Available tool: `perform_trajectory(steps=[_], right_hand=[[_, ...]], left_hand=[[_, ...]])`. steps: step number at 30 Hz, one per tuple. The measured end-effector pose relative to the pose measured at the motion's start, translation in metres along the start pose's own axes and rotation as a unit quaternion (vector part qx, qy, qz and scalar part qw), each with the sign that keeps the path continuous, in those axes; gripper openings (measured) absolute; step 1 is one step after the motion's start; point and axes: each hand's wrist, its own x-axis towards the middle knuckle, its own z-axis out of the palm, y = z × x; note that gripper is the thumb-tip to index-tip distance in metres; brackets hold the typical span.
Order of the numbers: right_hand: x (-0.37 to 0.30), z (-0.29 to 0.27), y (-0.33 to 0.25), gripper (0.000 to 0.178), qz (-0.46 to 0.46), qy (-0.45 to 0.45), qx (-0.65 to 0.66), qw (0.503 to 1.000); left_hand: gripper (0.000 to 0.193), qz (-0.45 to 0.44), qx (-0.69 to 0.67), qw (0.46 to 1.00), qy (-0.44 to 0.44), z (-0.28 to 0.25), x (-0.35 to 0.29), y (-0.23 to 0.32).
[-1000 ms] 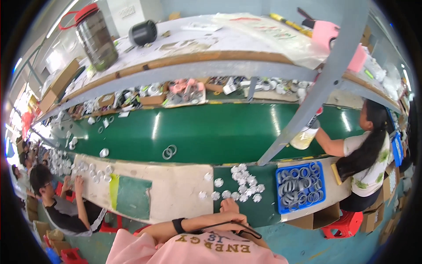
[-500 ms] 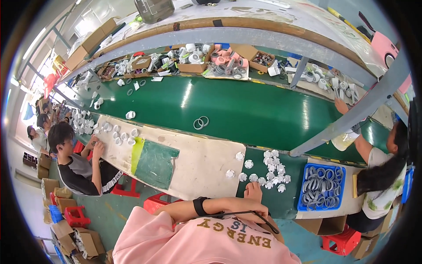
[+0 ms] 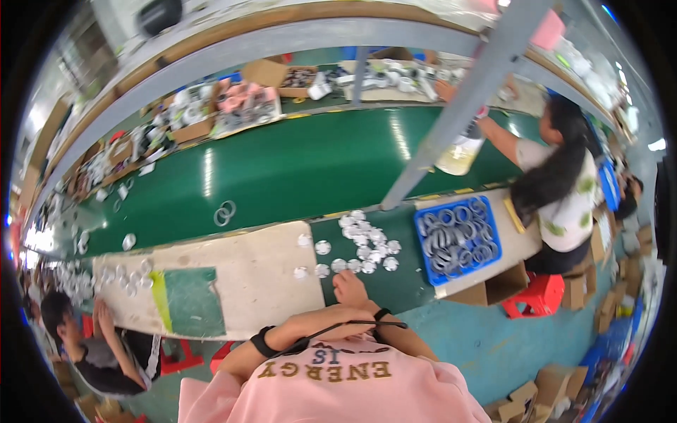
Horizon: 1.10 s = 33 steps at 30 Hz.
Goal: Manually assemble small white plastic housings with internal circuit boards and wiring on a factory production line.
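Many white parts [image 3: 363,252]: flat, round bits on the green mat [image 3: 405,292], just past the right fingertips, most of them ahead and to the right; being round, they have no long side
Nearest white part [image 3: 338,265]: right by the fingertips, straight ahead; cannot tell if they touch
Right hand [image 3: 349,287]: closer to the parts; fingers bent and close together, cannot tell if they pinch anything
Left hand [image 3: 349,316]: crossed over the right arm, farther back; cannot tell how its fingers are
Black cord [image 3: 384,324]: lies across the crossed arms
In the way: nothing seen between the right hand and the nearest part
Blue tray [image 3: 425,255]: to the right, full of gray rings [image 3: 462,236]
Gray post [image 3: 453,116]: slants up beyond the parts
Co-worker [image 3: 564,183]: at the far right, reaching out
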Motion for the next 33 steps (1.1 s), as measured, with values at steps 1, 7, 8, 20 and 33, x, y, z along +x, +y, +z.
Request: perform_trajectory(steps=[1, 7, 8, 20, 33], right_hand=[[0.000, 0.001, -0.001, 0.013, -0.002, 0.000, 0.002, 1.000], [0.006, 0.008, -0.008, 0.011, 0.027, 0.028, -0.049, 0.998], [0.012, 0.010, -0.016, 0.010, 0.069, 0.000, -0.052, 0.996], [0.213, 0.120, -0.134, 0.024, -0.135, -0.093, -0.082, 0.983], [0.321, 0.212, -0.137, 0.012, -0.076, -0.040, -0.337, 0.938]], left_hand=[[0.029, 0.006, 0.002, 1.000, -0.014, -0.002, 0.000, -0.001], [0.031, 0.047, 0.064, 0.997, 0.019, -0.007, -0.015, 0.017], [0.032, 0.157, -0.020, 0.983, 0.089, 0.002, -0.027, -0.006], [0.034, -0.005, -0.081, 0.994, 0.069, -0.036, -0.141, -0.037], [0.050, -0.067, -0.171, 0.971, 0.155, -0.092, -0.229, -0.060]])
